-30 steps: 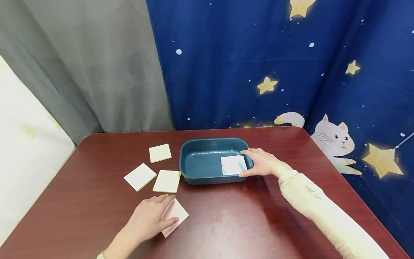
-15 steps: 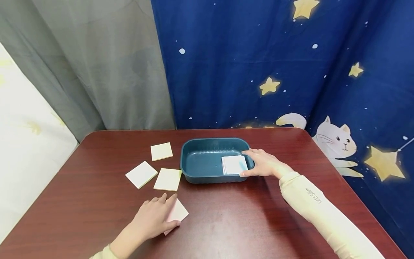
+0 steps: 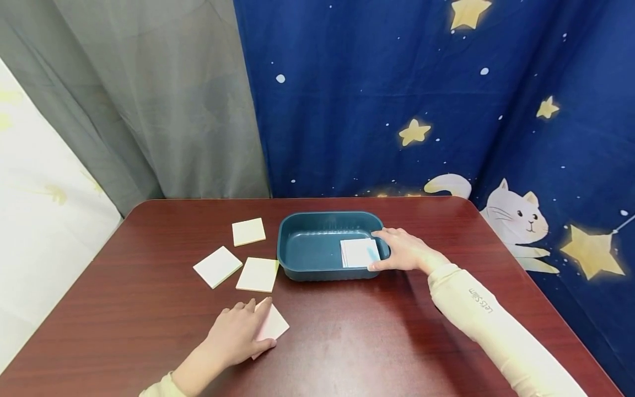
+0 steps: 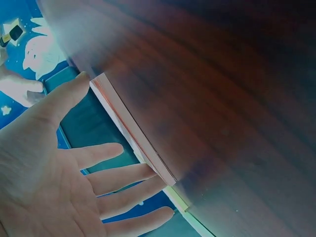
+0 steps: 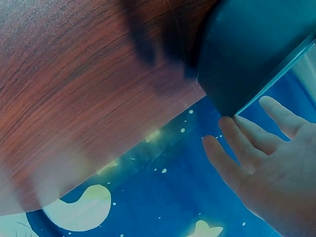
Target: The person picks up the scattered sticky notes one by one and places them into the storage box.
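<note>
My left hand [image 3: 238,334] lies spread over a pale pink sticky-note pad [image 3: 272,324] near the front of the table, its index finger by the far corner and its thumb at the near edge. In the left wrist view its fingers are straight, close to the layered edge of the pad [image 4: 133,128]. My right hand [image 3: 404,251] spans the right end of a dark teal plastic bin [image 3: 317,274], thumb by the front rim, fingers at the back. In the right wrist view the fingertips touch the bin's corner [image 5: 247,64], loosely extended. A white note pad [image 3: 358,253] lies inside the bin.
Left of the bin lie a white pad [image 3: 217,267] and two cream pads, the nearer cream pad [image 3: 258,274] right at the bin's side and the farther cream pad [image 3: 248,231] behind. Curtains [image 3: 337,110] hang behind the reddish-brown table [image 3: 357,336].
The left hand has shifted slightly back over the pink pad, its index finger straightening toward the far corner. The right hand stays at the bin; the head view has turned slightly left.
</note>
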A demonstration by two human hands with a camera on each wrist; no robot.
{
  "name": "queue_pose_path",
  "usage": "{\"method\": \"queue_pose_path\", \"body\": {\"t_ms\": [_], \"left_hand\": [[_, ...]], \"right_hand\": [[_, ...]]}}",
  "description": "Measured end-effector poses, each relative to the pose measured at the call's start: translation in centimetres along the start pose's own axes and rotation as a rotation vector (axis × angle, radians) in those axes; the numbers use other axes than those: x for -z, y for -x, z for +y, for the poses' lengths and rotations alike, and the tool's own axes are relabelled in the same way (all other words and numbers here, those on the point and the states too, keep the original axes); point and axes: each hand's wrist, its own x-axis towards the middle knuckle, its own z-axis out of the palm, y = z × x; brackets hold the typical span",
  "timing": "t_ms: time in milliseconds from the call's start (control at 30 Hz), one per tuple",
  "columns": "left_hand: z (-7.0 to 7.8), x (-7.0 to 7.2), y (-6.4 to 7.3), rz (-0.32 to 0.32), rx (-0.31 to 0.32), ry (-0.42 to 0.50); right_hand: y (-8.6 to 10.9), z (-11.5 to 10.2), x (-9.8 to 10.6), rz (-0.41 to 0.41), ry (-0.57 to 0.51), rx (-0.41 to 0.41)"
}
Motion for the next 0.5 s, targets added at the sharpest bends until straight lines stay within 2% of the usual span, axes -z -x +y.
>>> {"method": "queue_pose_path", "body": {"t_ms": [267, 500], "left_hand": [[-0.08, -0.45, 0.00, 0.059, -0.076, -0.019], [0.00, -0.51, -0.17, 0.060, -0.081, -0.001]], "right_hand": [[0.04, 0.03, -0.14, 0.000, -0.011, 0.000], [-0.01, 0.16, -0.19, 0.001, -0.008, 0.001]]}}
